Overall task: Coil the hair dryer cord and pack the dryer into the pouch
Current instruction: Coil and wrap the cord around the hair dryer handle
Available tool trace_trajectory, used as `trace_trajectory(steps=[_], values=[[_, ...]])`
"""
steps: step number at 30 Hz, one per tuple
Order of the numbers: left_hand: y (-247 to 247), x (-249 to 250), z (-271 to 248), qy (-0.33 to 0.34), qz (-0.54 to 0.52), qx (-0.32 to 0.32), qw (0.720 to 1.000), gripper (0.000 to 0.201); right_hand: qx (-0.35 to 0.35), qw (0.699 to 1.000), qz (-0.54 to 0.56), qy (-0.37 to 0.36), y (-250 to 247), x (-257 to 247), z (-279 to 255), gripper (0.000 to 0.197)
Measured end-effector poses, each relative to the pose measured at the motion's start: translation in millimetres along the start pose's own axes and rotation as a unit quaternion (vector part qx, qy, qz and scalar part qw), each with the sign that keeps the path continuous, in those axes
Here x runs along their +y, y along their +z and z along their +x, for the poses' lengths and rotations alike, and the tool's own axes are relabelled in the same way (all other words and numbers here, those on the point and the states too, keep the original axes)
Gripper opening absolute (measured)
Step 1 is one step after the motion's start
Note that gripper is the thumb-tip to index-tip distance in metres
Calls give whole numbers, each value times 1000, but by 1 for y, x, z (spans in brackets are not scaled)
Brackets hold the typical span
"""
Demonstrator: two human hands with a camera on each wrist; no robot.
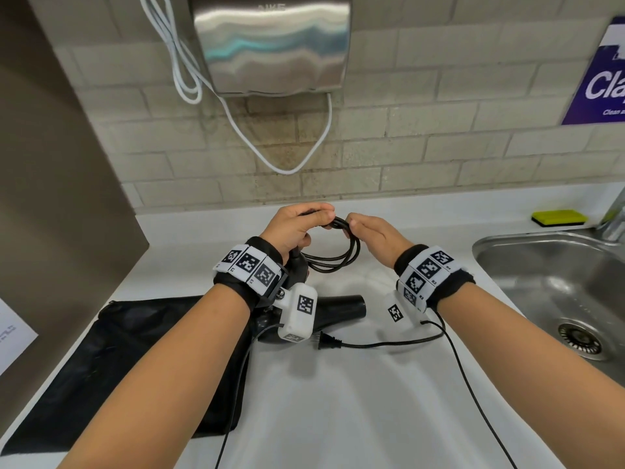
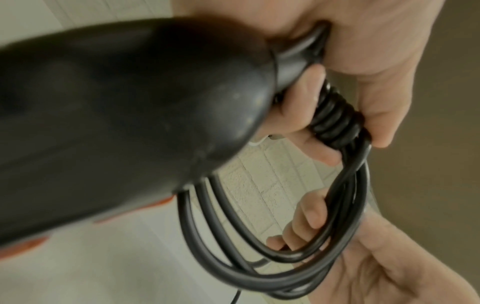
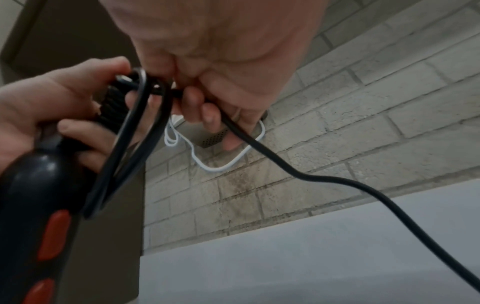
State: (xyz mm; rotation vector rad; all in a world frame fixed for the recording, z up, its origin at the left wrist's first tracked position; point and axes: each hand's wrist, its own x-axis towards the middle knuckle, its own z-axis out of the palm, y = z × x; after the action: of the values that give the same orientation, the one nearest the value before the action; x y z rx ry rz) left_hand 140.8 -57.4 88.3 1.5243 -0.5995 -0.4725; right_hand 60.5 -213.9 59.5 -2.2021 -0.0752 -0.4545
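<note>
Black cord: the hair dryer's black rubber cord (image 1: 334, 255) hangs in several loops between the two hands, above the white countertop (image 1: 338, 401).
Left hand: the left hand (image 1: 294, 228) has fingers and thumb curled round the top of the loops and the ribbed strain relief at the handle end; the left wrist view shows the turns bunched under the thumb.
Right hand: the right hand (image 1: 368, 231) pinches the cord just beside the left, fingers curled on the strand that feeds the next loop.
Dryer: the black plastic hair dryer with orange buttons (image 1: 341, 308) hangs below the left hand, nozzle pointing right; whether it touches the counter I cannot tell.
Loose tail: a length of cord runs down from the right hand, curves under the right wrist and ends at the two-pin plug (image 1: 326, 340) lying on the counter.
Pouch: the flat black fabric pouch (image 1: 135, 360) lies on the counter at left, under the left forearm, with nothing visibly inside.
Done: several loops are gathered, by my count three or four.
Left: the tail with the plug has to be coiled, the bundle secured or tucked, the pouch opened and the dryer slid in. My judgement is roughly a third through.
Surroundings: a steel sink (image 1: 554, 282) sits to the right.
</note>
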Motion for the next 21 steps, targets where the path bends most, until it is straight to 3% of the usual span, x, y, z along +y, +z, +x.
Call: trace_trajectory(steps=[4,7,11,15,21], values=[[0,3,-4,-2,18,-9,1000,9,-4,997,-63,36,-11,-4,6,31],[4,7,-6,6,59,-15,998,13,40,989,-139,40,-14,-11,10,21],[8,6,-4,13,121,-34,992,13,118,969,-215,9,-15,-28,11,24],[11,4,-3,18,156,-56,986,23,149,948,-280,-26,-12,-43,11,24],[10,4,-5,13,69,31,997,24,178,950,-254,-42,-2,-41,0,31]])
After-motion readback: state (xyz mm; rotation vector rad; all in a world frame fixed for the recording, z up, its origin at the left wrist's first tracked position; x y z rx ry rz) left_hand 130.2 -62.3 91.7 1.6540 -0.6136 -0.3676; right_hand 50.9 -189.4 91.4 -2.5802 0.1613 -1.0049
